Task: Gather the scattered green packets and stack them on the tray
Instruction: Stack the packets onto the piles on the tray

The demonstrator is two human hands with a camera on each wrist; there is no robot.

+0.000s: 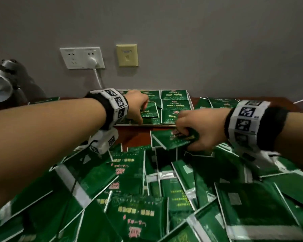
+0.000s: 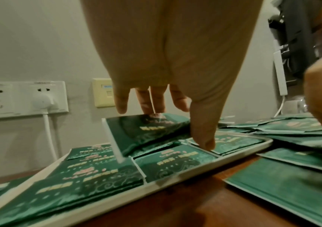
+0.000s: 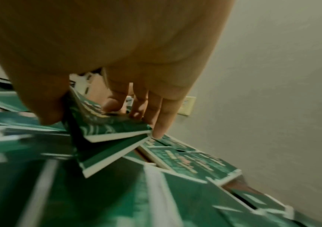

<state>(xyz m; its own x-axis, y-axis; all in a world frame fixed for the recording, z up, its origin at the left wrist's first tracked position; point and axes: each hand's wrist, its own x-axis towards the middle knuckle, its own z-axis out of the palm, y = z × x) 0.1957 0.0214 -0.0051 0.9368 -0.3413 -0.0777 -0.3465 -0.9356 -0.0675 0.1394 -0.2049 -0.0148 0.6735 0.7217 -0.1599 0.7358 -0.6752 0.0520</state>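
Note:
A white tray [image 1: 147, 125] [image 2: 175, 183] at the back of the table holds rows of green packets. My left hand [image 1: 143, 112] [image 2: 177, 129] is over the tray, fingertips and thumb holding the edges of a tilted green packet [image 1: 150, 111] [image 2: 146, 133]. One corner of that packet rests on the stacked ones. My right hand [image 1: 184, 135] [image 3: 98, 116] is just in front of the tray's right end. It grips two fanned green packets [image 1: 171, 139] [image 3: 113, 130], thumb on one side and fingers on the other. A heap of loose packets [image 1: 138, 180] covers the near table.
More packets [image 1: 217, 102] lie right of the tray. Bare brown wood [image 1: 136, 137] shows between tray and heap. The grey wall just behind the tray carries a white socket panel [image 1: 82, 57] with a plugged cord and a beige plate [image 1: 127, 55]. A metal lamp [image 1: 2, 81] stands far left.

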